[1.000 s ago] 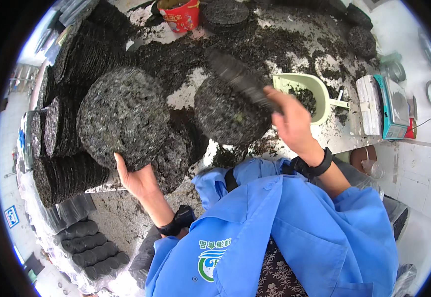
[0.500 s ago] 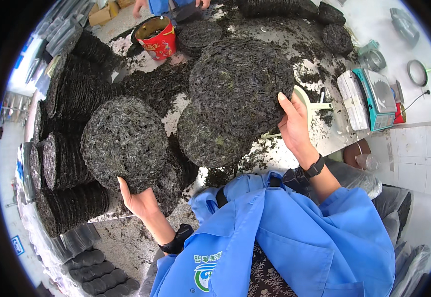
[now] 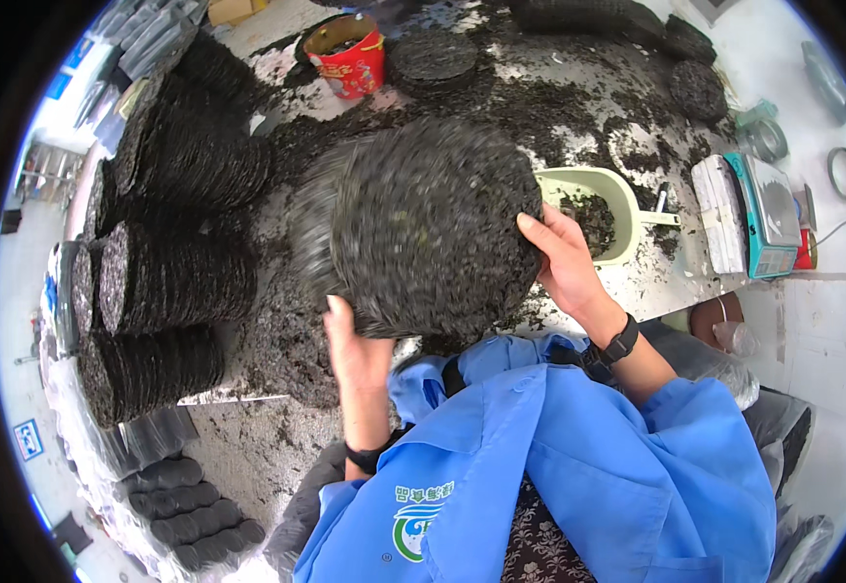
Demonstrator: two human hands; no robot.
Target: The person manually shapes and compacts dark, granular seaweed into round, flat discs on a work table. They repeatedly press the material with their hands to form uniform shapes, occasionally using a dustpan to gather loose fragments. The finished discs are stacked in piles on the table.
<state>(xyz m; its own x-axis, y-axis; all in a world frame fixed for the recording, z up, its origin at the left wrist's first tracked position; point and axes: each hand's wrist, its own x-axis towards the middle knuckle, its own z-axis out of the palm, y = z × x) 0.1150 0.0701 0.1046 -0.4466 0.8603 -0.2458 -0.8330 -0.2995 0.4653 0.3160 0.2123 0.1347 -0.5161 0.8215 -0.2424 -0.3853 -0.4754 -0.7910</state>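
Observation:
My right hand (image 3: 567, 260) grips the right edge of a large round dried seaweed sheet (image 3: 442, 228), thumb on top. My left hand (image 3: 360, 355) is closed on the lower edge of a second round seaweed sheet (image 3: 314, 233), which is smeared by motion. The right-hand sheet covers most of the left-hand one, so how far they touch cannot be told. Both are raised over the table. Beside my right hand lies a pale green dustpan-like scoop (image 3: 627, 219) with seaweed crumbs in it.
Stacks of round seaweed sheets (image 3: 175, 282) stand along the left. A red bucket (image 3: 350, 68) and a low stack of sheets (image 3: 433, 60) sit farther back. A teal scale (image 3: 768, 219) is at the right. Loose seaweed crumbs cover much of the table (image 3: 671, 282).
My left hand has swung right with its sheet, bringing it behind the right-hand sheet. The two sheets were apart before. The view has shifted slightly, and the scoop shows more fully.

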